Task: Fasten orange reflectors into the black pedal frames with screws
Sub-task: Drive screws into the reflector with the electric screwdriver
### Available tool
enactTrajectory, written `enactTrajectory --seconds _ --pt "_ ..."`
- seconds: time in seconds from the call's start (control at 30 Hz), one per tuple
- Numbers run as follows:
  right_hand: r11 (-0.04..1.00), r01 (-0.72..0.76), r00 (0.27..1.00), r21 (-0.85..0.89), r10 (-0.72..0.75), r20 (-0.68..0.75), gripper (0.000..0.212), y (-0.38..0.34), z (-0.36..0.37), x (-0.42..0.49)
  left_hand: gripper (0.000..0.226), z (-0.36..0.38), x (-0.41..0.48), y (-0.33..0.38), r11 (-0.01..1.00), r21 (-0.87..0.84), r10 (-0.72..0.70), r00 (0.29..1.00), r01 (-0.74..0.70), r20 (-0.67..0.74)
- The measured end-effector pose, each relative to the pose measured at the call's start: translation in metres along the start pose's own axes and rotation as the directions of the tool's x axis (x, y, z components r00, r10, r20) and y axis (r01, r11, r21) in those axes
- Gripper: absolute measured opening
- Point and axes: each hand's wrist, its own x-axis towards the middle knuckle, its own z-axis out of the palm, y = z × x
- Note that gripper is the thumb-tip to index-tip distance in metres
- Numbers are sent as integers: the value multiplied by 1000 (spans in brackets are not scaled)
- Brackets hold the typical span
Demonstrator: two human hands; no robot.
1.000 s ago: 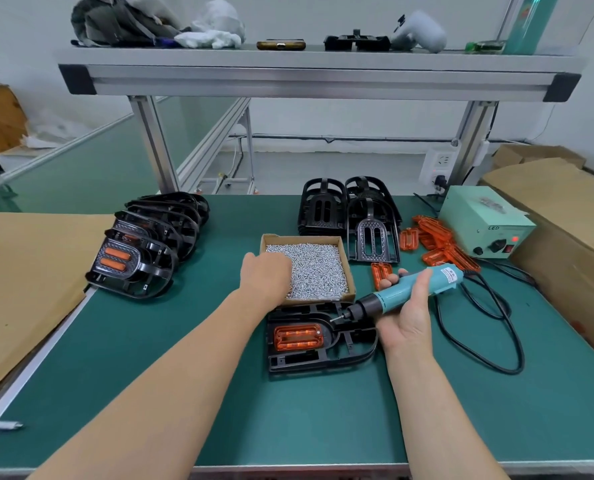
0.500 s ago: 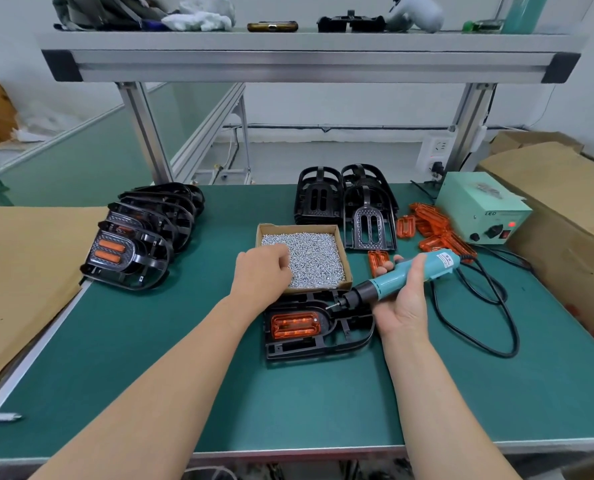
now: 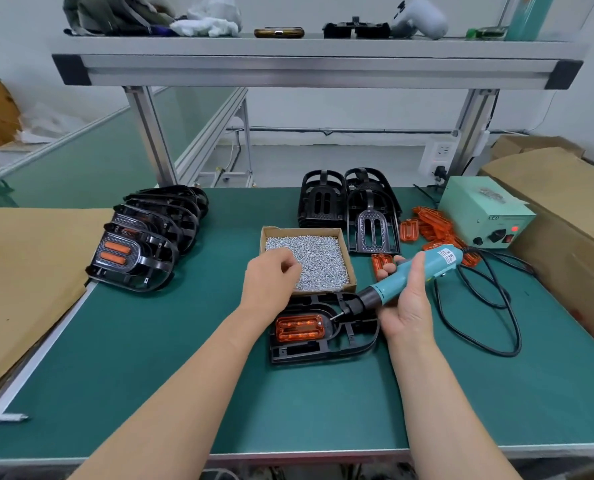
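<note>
Two-handed, seemingly mid-fetch: curled the left hand [image 3: 271, 278] into the screw box [image 3: 302, 231], catch impossible to tell; clasped the screwdriver [image 3: 439, 259] in the right hand [image 3: 406, 310], bit by the orange reflector [image 3: 299, 329] in the pedal frame [image 3: 323, 351] just nearside of the box; next needed a screw seated.

left hand [image 3: 271, 278]: fingers curled down onto the screws [image 3: 319, 258] in the cardboard box [image 3: 302, 230], can't tell if they've actually pinched one
right hand [image 3: 406, 303]: wrapped round the teal screwdriver [image 3: 437, 259]
bit: slants down and left from the right fingers, tip right by the orange reflector [image 3: 299, 328]
pedal frame [image 3: 323, 351]: flat on the mat, just below both hands
spare reflector [image 3: 380, 263]: just past the right fingertips
</note>
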Motion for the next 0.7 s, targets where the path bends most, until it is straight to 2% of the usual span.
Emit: enactTrajectory --seconds 0.1,0.2,0.3,0.43,0.6,0.7 --pt "1000 8 999 23 -8 -33 32 -4 3 -1 17 -3 -10 0 982 -180 -65 998 61 -14" --pt "999 25 997 23 -23 -72 30 -7 8 -4 18 -4 -25 0 922 -359 -154 988 149 16" --pt "998 47 994 36 -43 -100 28 -9 17 -10 17 -5 -39 2 803 -540 -236 966 253 102" --pt "995 61 993 76 -53 -104 24 -10 40 -18 14 -6 -52 7 621 -702 -273 936 349 224" --pt "994 52 994 98 -42 -102 39 -2 61 -23 13 -11 -61 8 424 -801 -282 902 422 326" --pt "996 57 994 67 -50 -96 36 5 63 -24 15 -14 -64 7 323 -836 -275 889 444 367"
